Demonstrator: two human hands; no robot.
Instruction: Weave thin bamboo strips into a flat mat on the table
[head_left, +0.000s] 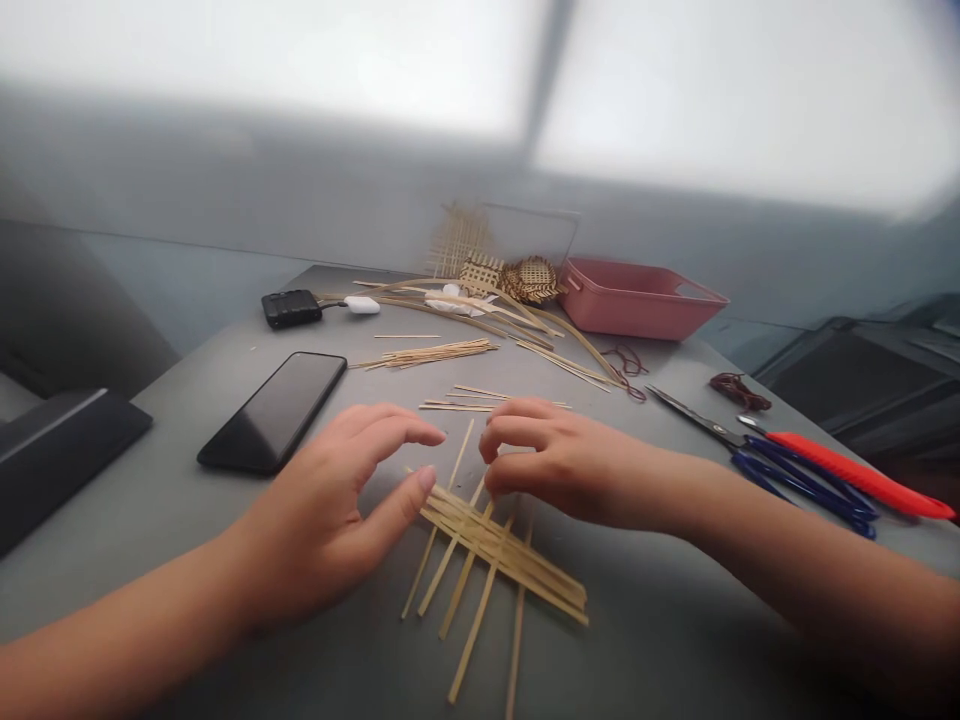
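Observation:
A loose lattice of pale bamboo strips [491,540] lies on the grey table in front of me. Several slanted strips cross a band of long ones laid close together. My left hand [337,500] is at the lattice's left end, thumb and index finger apart, with the thumb tip beside the strip ends. Over the far side of the weave, my right hand [562,460] has its fingers curled down, and the fingertips appear to pinch the upper part of one crossing strip. That hand hides the far ends of some crossing strips.
Beyond lie loose strips [435,353], woven pieces [529,278] and a pink basket [637,300]. A phone [277,415], black case [291,308] and white case [362,305] are left. Scissors [795,480], a red-handled tool [855,472] and brown cord [741,390] are right.

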